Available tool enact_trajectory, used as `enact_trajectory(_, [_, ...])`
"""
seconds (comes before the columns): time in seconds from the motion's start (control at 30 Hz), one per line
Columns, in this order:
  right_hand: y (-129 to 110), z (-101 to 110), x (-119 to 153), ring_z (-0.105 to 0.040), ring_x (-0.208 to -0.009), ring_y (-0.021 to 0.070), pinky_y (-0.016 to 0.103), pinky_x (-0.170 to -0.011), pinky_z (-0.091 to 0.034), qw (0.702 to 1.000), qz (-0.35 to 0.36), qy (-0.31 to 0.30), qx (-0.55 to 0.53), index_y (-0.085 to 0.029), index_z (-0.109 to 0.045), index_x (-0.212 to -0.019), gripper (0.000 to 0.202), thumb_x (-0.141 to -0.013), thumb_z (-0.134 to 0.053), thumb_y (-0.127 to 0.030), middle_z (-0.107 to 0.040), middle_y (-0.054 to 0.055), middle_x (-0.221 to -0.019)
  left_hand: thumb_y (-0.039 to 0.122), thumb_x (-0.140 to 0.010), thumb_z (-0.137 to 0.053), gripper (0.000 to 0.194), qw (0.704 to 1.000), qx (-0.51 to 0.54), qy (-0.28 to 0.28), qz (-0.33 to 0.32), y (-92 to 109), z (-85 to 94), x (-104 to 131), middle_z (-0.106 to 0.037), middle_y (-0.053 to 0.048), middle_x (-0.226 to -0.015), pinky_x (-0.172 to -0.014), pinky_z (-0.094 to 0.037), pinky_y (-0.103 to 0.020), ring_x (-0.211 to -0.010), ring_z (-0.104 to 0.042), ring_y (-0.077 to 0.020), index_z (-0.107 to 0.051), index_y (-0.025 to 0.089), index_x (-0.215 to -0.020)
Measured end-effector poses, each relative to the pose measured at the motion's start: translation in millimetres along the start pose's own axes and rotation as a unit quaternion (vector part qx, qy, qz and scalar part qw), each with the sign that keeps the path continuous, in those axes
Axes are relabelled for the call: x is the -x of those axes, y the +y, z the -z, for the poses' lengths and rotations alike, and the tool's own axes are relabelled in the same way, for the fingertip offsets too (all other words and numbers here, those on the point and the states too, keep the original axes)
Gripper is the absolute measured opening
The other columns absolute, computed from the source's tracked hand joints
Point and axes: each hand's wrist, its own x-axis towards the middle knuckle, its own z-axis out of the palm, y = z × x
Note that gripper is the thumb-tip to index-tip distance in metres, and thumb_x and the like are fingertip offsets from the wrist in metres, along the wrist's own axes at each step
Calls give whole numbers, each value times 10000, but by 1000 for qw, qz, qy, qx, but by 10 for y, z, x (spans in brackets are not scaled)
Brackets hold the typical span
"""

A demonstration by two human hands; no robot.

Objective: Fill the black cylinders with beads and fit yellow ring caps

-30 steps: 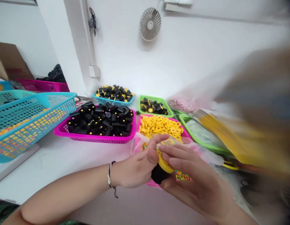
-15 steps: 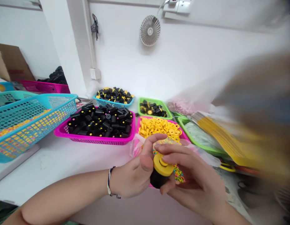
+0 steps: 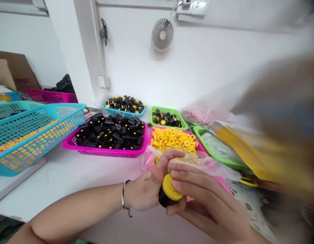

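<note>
A small black cylinder with a yellow cap [image 3: 170, 189] is held between my two hands, tilted with its yellow end facing up. My left hand [image 3: 147, 189] is wrapped around its left side, with the index finger extended past the top. My right hand [image 3: 205, 193] grips it from the right, its fingertips pressing on the yellow top and its thumb against the lower side. Fingers hide part of the cap. Just behind the hands, a clear plastic bag [image 3: 218, 168] with small colourful beads lies over a pink basket of yellow rings [image 3: 172, 138].
A magenta basket [image 3: 108, 153] full of black cylinders stands left of centre. Behind are a blue basket [image 3: 126, 112] and a green basket [image 3: 181, 126] of yellow-capped cylinders. A turquoise basket [image 3: 63, 125] is at left. Yellow flat stacked pieces [image 3: 238, 149] lie at right beside a blurred shape.
Both hands and the cylinder have shifted slightly left and down in view. The small yellow piece that stood up in the ring now sits lower, with the right fingers flatter over it.
</note>
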Motion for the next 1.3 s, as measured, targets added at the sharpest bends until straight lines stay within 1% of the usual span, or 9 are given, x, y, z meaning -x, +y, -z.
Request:
enact_trajectory(0.17, [112,42,-43,-625,-1077,202,286,-965,-514,1000,16,-2,18,-262,-521,-1241,511,-770,-684,-152,-667,56,-1116,637,-869,-177,618,986,-153,59,18,112,-42,-57,-565,-78,-1026,-727,-461,-278,-855,-566,-151,-366,248,-1310])
enact_trajectory(0.3, [221,76,-57,-651,-975,210,331,-816,-563,993,-80,-43,70,-254,-546,-1165,458,-741,-645,-113,-662,70,-1089,522,-940,-187,523,912,-380,148,39,499,-4,-163,-565,-109,-1131,-888,-418,-338,-979,-548,-173,-312,209,-1341])
enact_trajectory(0.43, [450,33,-139,-651,-599,179,263,-498,-514,925,-286,-251,15,-230,-622,-1056,392,-677,-720,-234,-688,7,-730,496,-909,-392,422,716,-662,188,115,1273,218,-38,-651,-34,-957,-773,-439,-300,-791,-585,-167,-497,241,-1228])
enact_trajectory(0.5, [711,10,-287,-643,-542,177,254,-466,-487,884,-373,-281,-12,-214,-626,-1085,422,-693,-718,-337,-682,1,-652,517,-906,-369,417,605,-736,264,152,1693,396,166,-672,-14,-958,-814,-437,-305,-886,-598,-196,-548,249,-1170])
enact_trajectory(0.63, [1477,60,-772,-684,-824,264,364,-732,-533,915,-388,-41,103,-140,-475,-1322,763,-666,-737,-429,-715,128,-899,521,-913,-326,515,408,-773,421,243,2257,861,624,-684,-61,-937,-760,-470,-348,-865,-618,-239,-467,178,-1271])
enact_trajectory(0.73, [1939,80,-1106,-616,-1059,292,375,-805,-522,928,-347,49,128,-153,-237,-1455,883,-735,-670,-424,-598,204,-1213,421,-949,-311,473,394,-780,417,251,2331,1266,787,-670,-106,-1004,-818,-470,-368,-927,-611,-238,-456,109,-1274])
enact_trajectory(0.83, [2051,-90,-1294,-599,-1091,271,349,-804,-522,938,-323,26,126,-143,-249,-1440,726,-826,-545,-393,-469,211,-1364,339,-919,-460,360,390,-790,397,257,2174,1674,776,-622,-106,-1127,-892,-464,-388,-1015,-588,-228,-529,120,-1197])
enact_trajectory(1.1, [1312,-915,-1270,-655,-787,175,277,-741,-489,949,-194,-236,74,-213,-677,-1036,264,-801,-568,-263,-722,51,-931,310,-893,-535,335,356,-792,405,287,1771,2345,825,-561,-100,-1188,-844,-511,-423,-1012,-583,-214,-529,149,-1186])
enact_trajectory(1.3, [930,-904,-1169,-641,-709,167,272,-650,-466,932,-173,-314,49,-224,-688,-1010,263,-848,-503,-317,-725,28,-821,311,-892,-536,332,364,-788,403,291,1817,2428,864,-567,-98,-1174,-836,-514,-419,-1001,-588,-211,-532,145,-1180])
